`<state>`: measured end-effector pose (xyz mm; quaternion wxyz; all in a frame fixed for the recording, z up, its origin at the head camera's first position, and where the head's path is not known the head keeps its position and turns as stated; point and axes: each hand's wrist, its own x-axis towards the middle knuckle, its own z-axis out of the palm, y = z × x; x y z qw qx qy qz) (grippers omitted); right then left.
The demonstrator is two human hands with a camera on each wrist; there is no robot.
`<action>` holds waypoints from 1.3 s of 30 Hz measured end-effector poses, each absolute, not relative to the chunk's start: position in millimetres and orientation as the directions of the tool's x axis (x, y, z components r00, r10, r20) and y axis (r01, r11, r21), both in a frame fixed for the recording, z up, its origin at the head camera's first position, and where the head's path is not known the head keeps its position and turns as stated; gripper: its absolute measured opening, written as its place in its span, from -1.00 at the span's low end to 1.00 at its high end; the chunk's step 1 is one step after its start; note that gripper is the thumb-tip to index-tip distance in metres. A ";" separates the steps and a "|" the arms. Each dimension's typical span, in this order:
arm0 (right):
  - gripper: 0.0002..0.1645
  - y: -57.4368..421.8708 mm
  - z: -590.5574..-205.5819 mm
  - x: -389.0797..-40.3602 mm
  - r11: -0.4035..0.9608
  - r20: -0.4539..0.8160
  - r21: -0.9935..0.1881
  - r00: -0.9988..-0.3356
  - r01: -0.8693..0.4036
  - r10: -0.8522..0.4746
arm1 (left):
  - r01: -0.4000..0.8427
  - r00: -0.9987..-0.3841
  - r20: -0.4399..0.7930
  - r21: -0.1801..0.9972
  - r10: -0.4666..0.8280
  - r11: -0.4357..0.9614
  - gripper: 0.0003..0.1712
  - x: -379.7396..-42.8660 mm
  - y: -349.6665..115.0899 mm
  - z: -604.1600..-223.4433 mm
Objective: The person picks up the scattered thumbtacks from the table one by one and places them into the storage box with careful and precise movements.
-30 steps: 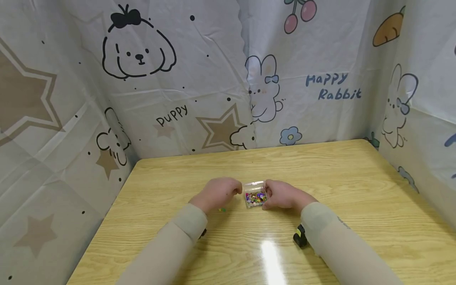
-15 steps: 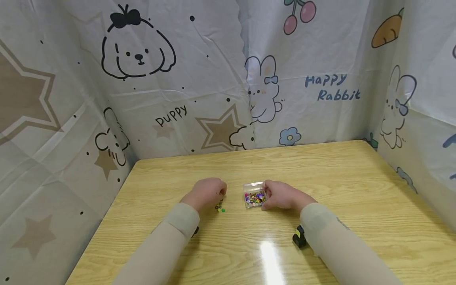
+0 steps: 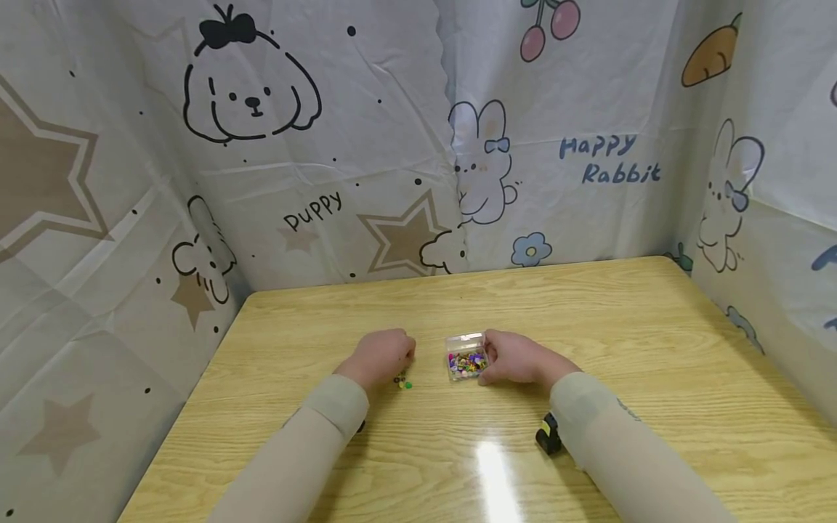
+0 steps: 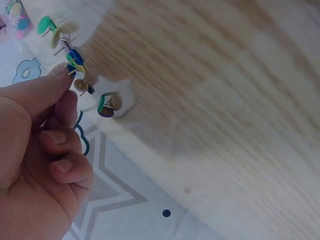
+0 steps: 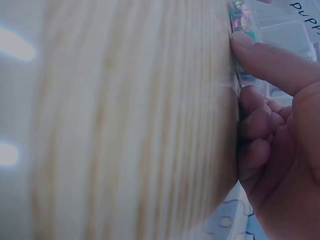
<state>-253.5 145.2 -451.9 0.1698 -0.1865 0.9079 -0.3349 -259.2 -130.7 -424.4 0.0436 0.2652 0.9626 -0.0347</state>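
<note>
A small clear plastic box (image 3: 465, 363) with its lid raised holds many colourful thumbtacks. My right hand (image 3: 516, 357) grips the box by its right side; in the right wrist view the thumb (image 5: 265, 60) lies along the box wall. To the left of the box, my left hand (image 3: 379, 356) is down at a few loose thumbtacks (image 3: 402, 380) on the table. The left wrist view has its thumb and forefinger together at a cluster of green, blue and yellow thumbtacks (image 4: 75, 62), seemingly pinching one. Another green thumbtack (image 4: 104, 104) lies a little apart, pin showing.
The wooden table (image 3: 588, 327) is bounded at the back and sides by a white printed curtain (image 3: 366, 94). Black wrist straps (image 3: 549, 434) show under the sleeves. Glare (image 3: 497, 479) lies on the near tabletop.
My left hand has moved left from beside the box to the loose thumbtacks, then stayed there nearly still. The right hand keeps its grip on the box.
</note>
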 end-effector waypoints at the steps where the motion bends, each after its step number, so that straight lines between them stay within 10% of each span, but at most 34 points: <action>1: -0.49 145.0 -451.8 -253.6 0.707 -0.184 -0.671 -0.873 -0.225 -0.452 | 0.513 -0.856 -0.106 -0.045 0.506 0.857 -0.86 -259.3 -130.4 -424.6; 39: -0.46 144.6 -451.5 -254.2 0.709 -0.193 -0.676 -0.881 -0.200 -0.432 | 0.674 -0.723 -0.067 0.152 0.688 0.723 -0.89 -242.2 -91.1 -417.0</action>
